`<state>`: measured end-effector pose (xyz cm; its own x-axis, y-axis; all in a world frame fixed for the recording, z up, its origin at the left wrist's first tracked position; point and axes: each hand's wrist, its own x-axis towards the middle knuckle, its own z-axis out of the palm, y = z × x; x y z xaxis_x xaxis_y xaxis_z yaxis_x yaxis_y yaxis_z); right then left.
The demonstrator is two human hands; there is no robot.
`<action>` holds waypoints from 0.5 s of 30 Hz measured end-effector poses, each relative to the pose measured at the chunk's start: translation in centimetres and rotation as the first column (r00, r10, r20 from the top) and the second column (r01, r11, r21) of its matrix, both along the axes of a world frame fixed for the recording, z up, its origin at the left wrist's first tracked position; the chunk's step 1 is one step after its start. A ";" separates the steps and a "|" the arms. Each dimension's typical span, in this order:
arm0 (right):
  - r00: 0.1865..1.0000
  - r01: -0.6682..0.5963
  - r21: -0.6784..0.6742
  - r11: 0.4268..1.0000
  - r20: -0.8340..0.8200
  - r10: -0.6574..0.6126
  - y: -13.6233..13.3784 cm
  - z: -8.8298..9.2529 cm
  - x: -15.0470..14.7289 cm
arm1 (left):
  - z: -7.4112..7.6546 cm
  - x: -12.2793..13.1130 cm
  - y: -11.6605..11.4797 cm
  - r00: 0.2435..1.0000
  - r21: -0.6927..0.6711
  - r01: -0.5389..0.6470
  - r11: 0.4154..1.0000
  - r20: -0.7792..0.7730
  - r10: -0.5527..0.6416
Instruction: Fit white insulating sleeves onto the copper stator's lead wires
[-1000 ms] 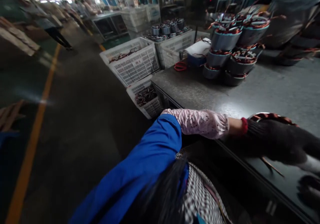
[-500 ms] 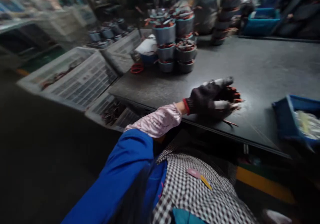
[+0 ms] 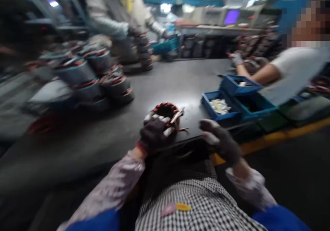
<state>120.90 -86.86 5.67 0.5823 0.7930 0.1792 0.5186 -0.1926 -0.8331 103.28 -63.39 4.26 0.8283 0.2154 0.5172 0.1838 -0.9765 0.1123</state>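
A motor stator (image 3: 176, 123) with a ring of copper windings and white lead sleeves stands on the dark table near its front edge. My left hand (image 3: 154, 131), in a dark glove with pale fingertips, grips its near left side, fingers over the rim. To the right, my right hand (image 3: 219, 140), gloved the same way, hangs in the air in front of the table edge. Its fingers stretch towards the stator, apart from it, with nothing seen between them.
Stacked stators (image 3: 114, 83) stand blurred at the left of the table (image 3: 170, 78). Blue bins (image 3: 212, 116) sit at the right edge, one holding small white pieces. A co-worker in a white shirt (image 3: 304, 73) sits at right; another person's sleeve (image 3: 110, 26) shows beyond the table.
The view has swung to the right, bringing the co-workers and more blue bins in. My right hand has come into view. My left hand stays on the stator.
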 end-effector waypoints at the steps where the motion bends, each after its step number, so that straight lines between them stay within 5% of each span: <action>1: 0.999 -0.022 -0.009 1.000 -0.023 0.022 1.9 0.2 -0.7 | -0.3 0.0 0.2 0.999 0.041 -0.016 0.999 0.048 0.014; 4: 0.981 -0.195 -0.087 0.977 -0.015 0.194 7.7 0.1 -1.2 | -0.7 0.1 1.1 0.997 0.184 -0.052 0.981 0.074 0.039; 8: 0.994 -0.091 -0.096 0.991 0.044 0.095 9.0 -1.4 -0.7 | -0.5 -0.1 1.5 0.996 0.302 0.025 0.953 0.073 -0.050; 11: 0.971 -0.224 0.112 0.968 -0.064 0.232 6.6 -1.6 -1.3 | -0.4 -0.2 1.2 0.994 0.314 0.043 0.948 0.081 -0.072; 15: 0.845 -0.330 0.478 0.814 -0.235 0.480 7.7 0.2 -2.7 | -0.3 0.0 0.7 0.999 0.285 0.012 0.958 0.037 -0.024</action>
